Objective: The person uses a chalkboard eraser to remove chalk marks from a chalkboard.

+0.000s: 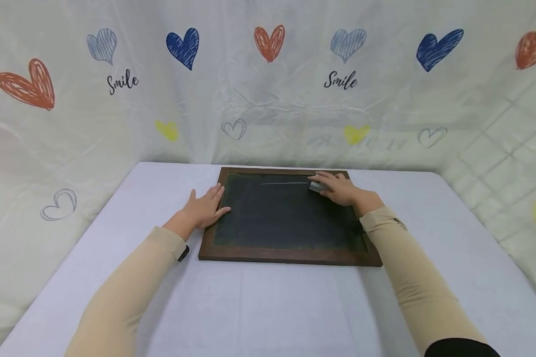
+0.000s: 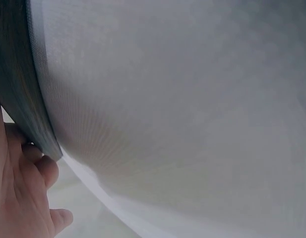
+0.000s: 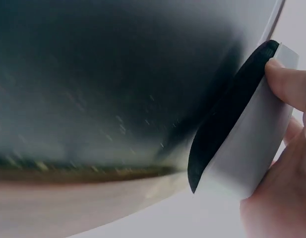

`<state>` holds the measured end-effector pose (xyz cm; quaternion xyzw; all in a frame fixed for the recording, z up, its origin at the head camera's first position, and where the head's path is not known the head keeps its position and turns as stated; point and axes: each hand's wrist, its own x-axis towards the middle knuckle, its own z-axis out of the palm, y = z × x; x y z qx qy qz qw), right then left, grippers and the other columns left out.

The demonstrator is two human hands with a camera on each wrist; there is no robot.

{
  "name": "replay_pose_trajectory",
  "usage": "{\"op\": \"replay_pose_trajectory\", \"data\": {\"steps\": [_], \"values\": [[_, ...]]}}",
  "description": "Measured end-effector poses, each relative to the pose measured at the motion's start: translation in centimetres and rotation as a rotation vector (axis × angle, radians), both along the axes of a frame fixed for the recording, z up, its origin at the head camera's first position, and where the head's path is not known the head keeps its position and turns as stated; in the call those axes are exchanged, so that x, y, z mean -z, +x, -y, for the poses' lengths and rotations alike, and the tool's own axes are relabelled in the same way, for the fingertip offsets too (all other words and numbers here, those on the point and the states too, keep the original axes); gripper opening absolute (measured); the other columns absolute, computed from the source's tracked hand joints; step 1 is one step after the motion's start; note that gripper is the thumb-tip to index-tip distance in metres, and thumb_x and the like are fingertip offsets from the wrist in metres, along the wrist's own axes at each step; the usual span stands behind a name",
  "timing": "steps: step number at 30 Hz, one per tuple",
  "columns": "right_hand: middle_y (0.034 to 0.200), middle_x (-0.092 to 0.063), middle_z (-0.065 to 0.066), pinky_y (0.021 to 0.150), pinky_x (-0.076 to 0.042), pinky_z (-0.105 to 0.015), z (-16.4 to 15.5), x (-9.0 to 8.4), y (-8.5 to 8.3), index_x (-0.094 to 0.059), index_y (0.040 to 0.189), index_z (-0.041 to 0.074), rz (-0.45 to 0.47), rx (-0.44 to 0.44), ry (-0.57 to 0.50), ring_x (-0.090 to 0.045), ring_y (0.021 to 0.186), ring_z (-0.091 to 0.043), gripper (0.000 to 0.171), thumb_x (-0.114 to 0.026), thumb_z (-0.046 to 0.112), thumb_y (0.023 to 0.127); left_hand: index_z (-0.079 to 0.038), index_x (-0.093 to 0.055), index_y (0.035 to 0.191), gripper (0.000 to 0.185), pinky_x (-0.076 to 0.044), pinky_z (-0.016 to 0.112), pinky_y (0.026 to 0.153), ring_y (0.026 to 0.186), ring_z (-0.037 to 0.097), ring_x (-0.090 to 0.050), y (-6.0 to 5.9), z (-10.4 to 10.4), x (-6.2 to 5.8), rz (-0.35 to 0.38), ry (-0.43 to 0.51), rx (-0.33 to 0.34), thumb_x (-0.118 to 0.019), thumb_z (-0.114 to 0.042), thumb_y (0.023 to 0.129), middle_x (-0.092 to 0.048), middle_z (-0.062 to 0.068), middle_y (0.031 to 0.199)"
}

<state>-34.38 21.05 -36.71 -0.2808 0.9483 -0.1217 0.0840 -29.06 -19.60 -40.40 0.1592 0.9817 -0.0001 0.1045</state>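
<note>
Left hand (image 1: 204,208): fingers extended, thumb spread; rests on the chalkboard's left edge, left of centre, gripping nothing. Right hand (image 1: 339,190): fingers and thumb curled round an eraser (image 3: 247,144), a pale smooth block with a dark curved pad, at the board's upper right. Chalkboard (image 1: 277,218): dark, matte, rectangular, mid-frame; brown wood-grained frame (image 1: 290,255); one thin white line (image 1: 284,183) near the top. Table covering (image 1: 277,307): white, lightly creased.

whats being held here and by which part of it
The right hand holds an eraser by its grey body, dark pad facing the blackboard. The left hand rests at the blackboard's left edge, fingers extended.
</note>
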Motion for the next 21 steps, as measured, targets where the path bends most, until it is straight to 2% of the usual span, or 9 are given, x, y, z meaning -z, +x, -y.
{"op": "replay_pose_trajectory", "data": {"steps": [3,7,12,17,21], "values": [[0.165,-0.021,-0.025,0.109,-0.025,-0.072,0.0,-0.1,-0.7,-0.039,0.157,0.006,-0.008,-0.009,0.023,-0.026,0.141,-0.059,0.052,-0.052,0.006,0.107,-0.001,-0.01,0.164,0.079,-0.006,0.07,0.118,0.156,0.032,-0.015,-0.1,0.0,0.0,0.005,0.003,0.002,-0.035,-0.052,0.11,-0.006,0.016,0.171],[0.163,-0.025,-0.026,0.11,-0.025,-0.071,0.3,-0.1,-1.8,-0.042,0.155,0.005,-0.016,-0.014,0.055,-0.027,0.141,-0.059,0.051,-0.052,0.001,0.106,-0.001,-0.01,0.164,0.079,-0.006,0.069,0.118,0.156,0.031,-0.015,-0.1,0.1,0.0,0.007,0.007,0.004,-0.035,-0.052,0.11,-0.006,0.016,0.171],[0.163,-0.025,-0.024,0.109,-0.024,-0.073,1.1,-0.2,-2.6,-0.044,0.154,0.006,0.032,-0.004,0.015,-0.026,0.14,-0.059,0.051,-0.051,-0.003,0.104,-0.001,-0.01,0.164,0.078,-0.006,0.069,0.118,0.156,0.031,-0.015,0.1,0.0,-0.1,0.0,0.011,0.001,-0.035,-0.051,0.11,-0.006,0.016,0.171],[0.162,-0.029,-0.024,0.113,-0.02,-0.07,2.3,-0.4,-3.5,-0.048,0.15,0.004,0.048,-0.049,-0.01,-0.034,0.141,-0.051,0.049,-0.052,-0.005,0.103,0.0,-0.01,0.164,0.079,-0.005,0.069,0.118,0.156,0.032,-0.015,0.1,-0.1,-0.4,0.009,0.016,0.003,-0.036,-0.051,0.11,-0.005,0.016,0.171],[0.164,-0.029,-0.02,0.113,-0.018,-0.071,4.2,-0.1,-4.2,-0.049,0.15,0.008,0.07,-0.057,-0.007,-0.029,0.143,-0.052,0.048,-0.054,-0.002,0.103,0.0,-0.009,0.164,0.079,-0.005,0.069,0.118,0.156,0.032,-0.014,0.1,-0.1,-0.5,0.017,0.013,0.0,-0.036,-0.051,0.11,-0.005,0.016,0.171]]}}
